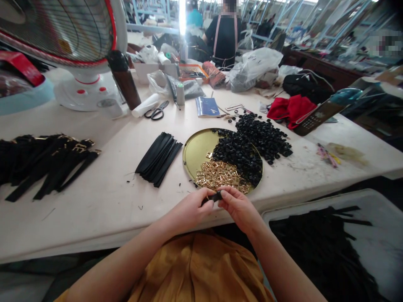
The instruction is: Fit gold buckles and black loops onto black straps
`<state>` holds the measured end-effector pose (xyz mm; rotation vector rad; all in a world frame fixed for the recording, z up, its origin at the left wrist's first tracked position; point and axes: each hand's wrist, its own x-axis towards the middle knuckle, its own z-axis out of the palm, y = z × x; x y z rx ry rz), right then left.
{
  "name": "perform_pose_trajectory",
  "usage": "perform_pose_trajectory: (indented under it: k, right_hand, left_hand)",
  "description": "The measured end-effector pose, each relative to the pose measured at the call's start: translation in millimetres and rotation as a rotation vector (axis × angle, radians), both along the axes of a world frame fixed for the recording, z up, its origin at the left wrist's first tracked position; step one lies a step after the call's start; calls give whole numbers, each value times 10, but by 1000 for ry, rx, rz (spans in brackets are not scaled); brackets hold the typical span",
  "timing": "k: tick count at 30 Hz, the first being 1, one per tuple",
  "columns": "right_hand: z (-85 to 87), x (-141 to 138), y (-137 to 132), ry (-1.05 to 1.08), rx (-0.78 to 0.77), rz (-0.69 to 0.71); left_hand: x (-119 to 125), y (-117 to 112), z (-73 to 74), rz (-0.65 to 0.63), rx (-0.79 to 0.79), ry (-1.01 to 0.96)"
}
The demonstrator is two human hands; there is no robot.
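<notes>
A black strap (215,196) is pinched between my left hand (197,206) and my right hand (236,205), just over the table's front edge. Both hands are closed on it, and most of the strap is hidden by the fingers. Right beyond them lies a round gold tray (197,144). It holds a heap of gold buckles (220,175) at the front and many small black loops (234,153) on its right side. More black loops (262,134) are piled on the table past the tray. A bundle of flat black straps (158,159) rests left of the tray.
Straps with gold buckles (53,161) lie far left. Behind stand a fan (88,90), a brown bottle (125,79), scissors (157,111) and a blue booklet (208,107). Red cloth (291,110) lies at right. A white bin (371,205) of black strips sits below right. A person (224,35) stands beyond.
</notes>
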<state>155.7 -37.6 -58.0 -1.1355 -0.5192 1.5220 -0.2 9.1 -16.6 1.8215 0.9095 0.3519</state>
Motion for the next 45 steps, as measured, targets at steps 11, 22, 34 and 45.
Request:
perform_pose_trajectory:
  k: [11, 22, 34, 45]
  right_hand:
    - [4, -174, -88, 26, 42, -48]
    - [-63, -188, -150, 315, -138, 207]
    - [0, -142, -310, 234, -76, 211]
    - [7, -202, -305, -475, 68, -32]
  left_hand:
    - [-47, 21, -134, 116, -191, -115]
    - [-97, -21, -102, 115, -3, 110]
    - [-173, -131, -124, 75, -65, 121]
    - [-171, -195, -172, 124, -272, 1]
